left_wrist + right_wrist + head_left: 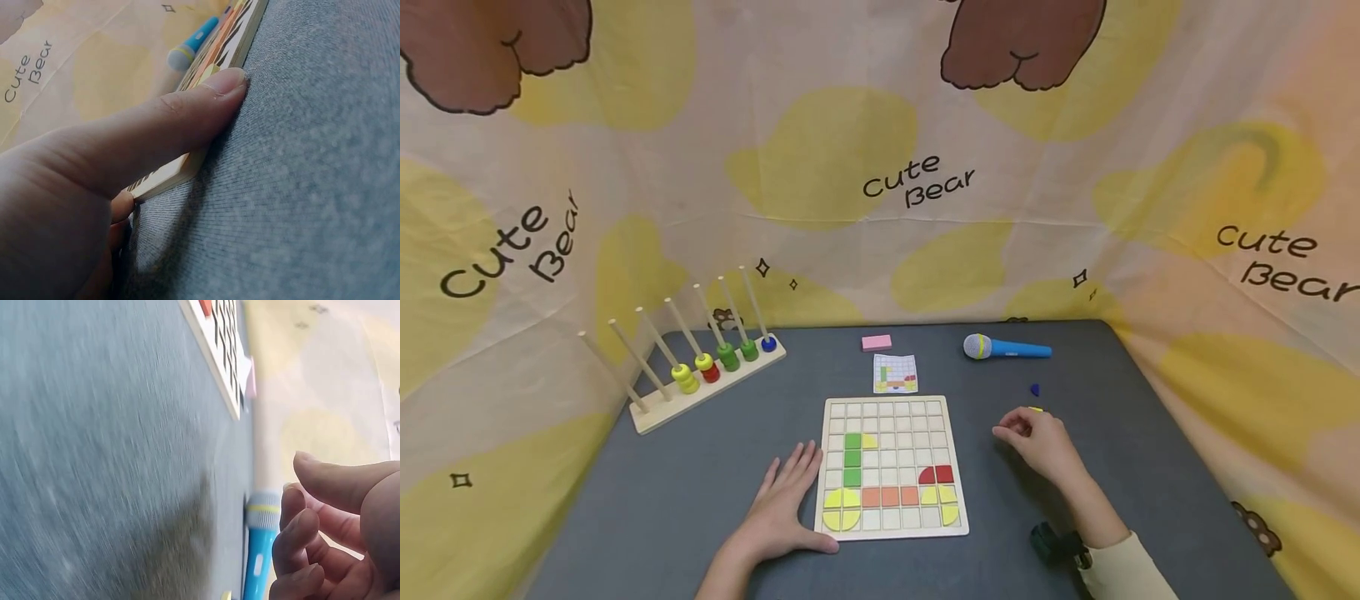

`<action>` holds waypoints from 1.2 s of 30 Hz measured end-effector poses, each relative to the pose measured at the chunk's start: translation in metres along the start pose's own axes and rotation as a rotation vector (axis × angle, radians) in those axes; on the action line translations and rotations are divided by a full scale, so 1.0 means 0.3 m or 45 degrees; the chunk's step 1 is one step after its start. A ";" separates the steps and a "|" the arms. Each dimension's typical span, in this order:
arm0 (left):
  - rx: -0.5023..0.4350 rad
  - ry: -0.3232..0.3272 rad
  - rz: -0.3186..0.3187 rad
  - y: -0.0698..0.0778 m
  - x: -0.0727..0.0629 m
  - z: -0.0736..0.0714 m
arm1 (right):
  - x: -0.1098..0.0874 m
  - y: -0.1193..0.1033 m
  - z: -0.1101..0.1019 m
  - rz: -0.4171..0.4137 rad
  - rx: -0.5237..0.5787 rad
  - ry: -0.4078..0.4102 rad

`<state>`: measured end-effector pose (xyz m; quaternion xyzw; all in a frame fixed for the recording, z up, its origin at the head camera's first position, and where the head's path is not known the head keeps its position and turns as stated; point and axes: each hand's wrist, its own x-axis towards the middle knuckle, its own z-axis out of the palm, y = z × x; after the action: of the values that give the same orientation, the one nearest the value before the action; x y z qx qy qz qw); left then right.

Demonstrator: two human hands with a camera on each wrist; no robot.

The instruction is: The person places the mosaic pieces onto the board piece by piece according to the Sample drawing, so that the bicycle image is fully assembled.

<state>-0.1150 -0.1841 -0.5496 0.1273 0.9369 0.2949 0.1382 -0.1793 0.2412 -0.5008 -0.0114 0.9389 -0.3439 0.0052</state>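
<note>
A square wooden grid board (898,408) lies on the table, with green, yellow, orange and red pieces in some cells. My left hand (782,508) rests at its lower left corner, fingers straight along the left side. In the left wrist view, the thumb (206,103) touches the board's edge (178,172). Right of the board hovers my right hand (1041,442), fingers loosely bent. The right wrist view shows a gap between thumb (331,478) and index finger, with nothing visible between. A yellow piece (1036,409) is partly hidden behind that hand; a small blue piece (1035,389) lies beyond.
A pattern card (896,374) and a pink block (876,342) lie behind the board. The blue toy microphone (1018,348) is at the back right. On the left stands a wooden peg rack (681,404) with coloured rings. Printed cloth (820,275) surrounds the table.
</note>
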 end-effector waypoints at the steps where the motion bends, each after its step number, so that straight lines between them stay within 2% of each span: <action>1: 0.000 -0.002 -0.002 0.000 -0.001 0.000 | 0.008 0.010 -0.007 -0.002 0.006 0.004; 10: -0.019 0.001 0.006 0.004 -0.008 0.001 | 0.078 0.114 -0.060 0.035 -0.054 0.082; 14: -0.012 -0.007 -0.005 0.003 -0.008 0.000 | 0.099 0.151 -0.075 0.112 -0.098 0.111; 18: -0.013 -0.004 -0.002 0.003 -0.005 -0.001 | 0.113 0.176 -0.081 0.203 -0.111 0.082; 22: -0.002 -0.005 -0.007 0.002 -0.002 0.000 | 0.122 0.190 -0.080 0.244 -0.126 0.051; 29: 0.018 -0.008 -0.016 0.000 -0.001 -0.002 | 0.119 0.195 -0.068 0.286 -0.114 0.084; 36: 0.036 -0.013 -0.015 -0.001 -0.002 -0.002 | 0.108 0.180 -0.069 0.248 -0.106 0.105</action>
<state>-0.1147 -0.1849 -0.5493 0.1253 0.9410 0.2801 0.1427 -0.2131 0.2951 -0.5199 0.0939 0.9485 -0.3026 -0.0004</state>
